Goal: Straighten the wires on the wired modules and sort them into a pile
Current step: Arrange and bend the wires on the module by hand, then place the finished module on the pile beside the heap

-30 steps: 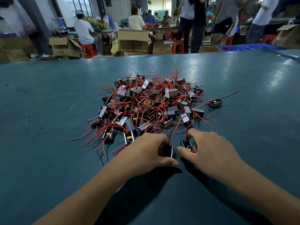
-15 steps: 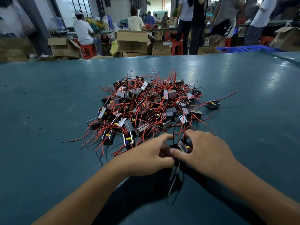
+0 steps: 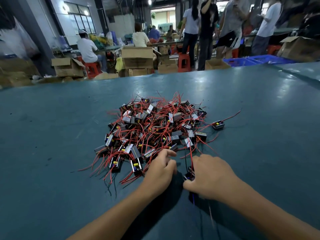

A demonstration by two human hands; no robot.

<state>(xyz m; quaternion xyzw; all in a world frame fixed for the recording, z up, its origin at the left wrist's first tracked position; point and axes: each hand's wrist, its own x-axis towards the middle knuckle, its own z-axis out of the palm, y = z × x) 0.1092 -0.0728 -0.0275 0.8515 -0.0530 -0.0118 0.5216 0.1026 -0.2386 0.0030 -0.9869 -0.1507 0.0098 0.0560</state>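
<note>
The right hand (image 3: 210,177) pinches one small black module (image 3: 189,174) between thumb and curled fingers, just off the near edge of the heap (image 3: 155,129). A red wire (image 3: 190,153) runs up from that module, past the fingertips and away from the hand into the tangle. The left hand (image 3: 160,171) sits just beside the right, fingers loosely curled with the index reaching toward the heap; whether it grips anything cannot be told, as the palm side is hidden. Thin leads (image 3: 210,215) trail below the right wrist on the green table (image 3: 52,135).

To do this step well, keep the module pinned firmly and draw it toward the body slowly, so the red wire slides free without dragging neighbours. The left hand is best used to hold the heap down, then stroke each wire straight from the module outward.
</note>
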